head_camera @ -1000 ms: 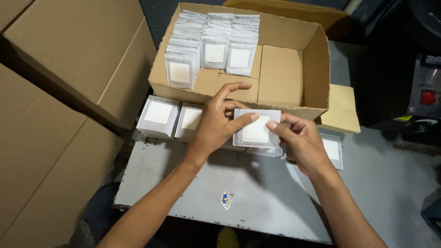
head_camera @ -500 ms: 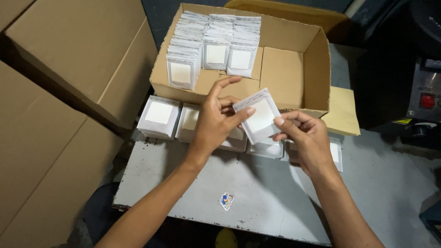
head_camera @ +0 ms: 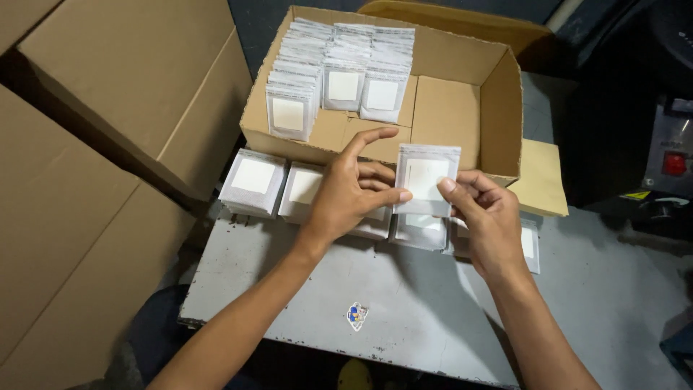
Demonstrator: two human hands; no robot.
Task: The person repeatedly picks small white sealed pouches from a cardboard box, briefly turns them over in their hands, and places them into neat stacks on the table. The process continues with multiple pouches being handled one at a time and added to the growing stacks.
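Note:
Both hands hold one small clear packet (head_camera: 426, 178) with a white square inside, upright over the front wall of an open cardboard box (head_camera: 462, 108). My left hand (head_camera: 354, 191) pinches the packet's left edge, thumb and fingers spread. My right hand (head_camera: 485, 217) grips its right edge. Rows of the same packets (head_camera: 339, 76) stand in the far left part of the box. More packets lie in stacks on the grey metal table (head_camera: 404, 318), one stack (head_camera: 253, 180) at the left and others under my hands.
Large flat cardboard sheets (head_camera: 94, 144) lean at the left. A tan envelope-like pad (head_camera: 540, 180) lies right of the box. A dark machine with a red button (head_camera: 675, 162) stands at the far right. A small sticker (head_camera: 356, 315) sits on the table.
The packet rose from the stacks on the table, tilted, and now stands upright in front of the box. Both hands lifted with it.

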